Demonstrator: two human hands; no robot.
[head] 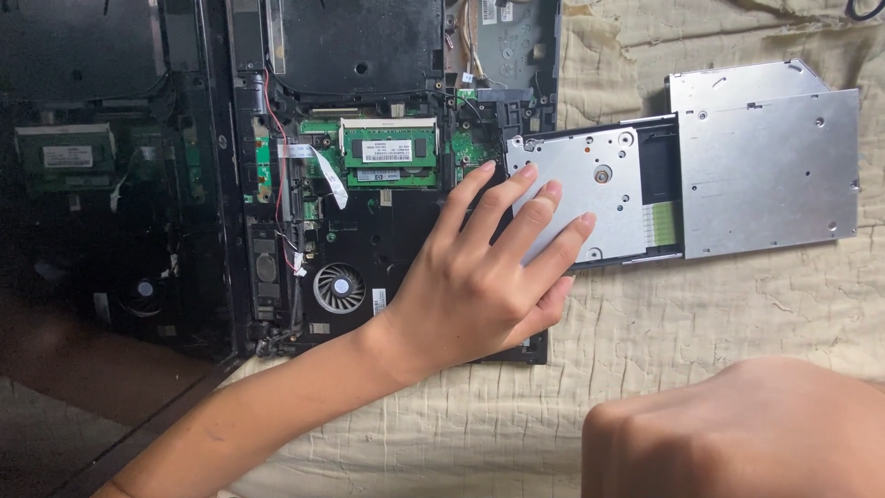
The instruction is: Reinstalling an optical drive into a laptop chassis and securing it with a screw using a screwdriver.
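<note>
My left hand (475,277) lies flat and open, fingers (553,198) spread, across the corner of the opened laptop base (369,240) and onto the extended tray (581,189) of the optical drive (765,166). It grips nothing; the fingertips only press on the tray's metal face near the spindle hub (602,174). The drive lies on the quilted cream cloth (701,314), just beside the laptop's right edge, its tray drawn out toward the bay and its silver casing to the right.

My right hand (747,433) sits low in the foreground, close to the camera. I cannot tell whether it is open or closed, and it appears to touch nothing.

Inside the base, the green memory modules (389,152), the round cooling fan (339,288) and a white ribbon cable (327,175) are exposed.

Assessment: pressure on the tray should stay light and even, applied to the bare plate and not the hub or the flat cable beside it. The palm should stay off the exposed board, and the casing wants steadying so the drive does not skew on the soft cloth.
</note>
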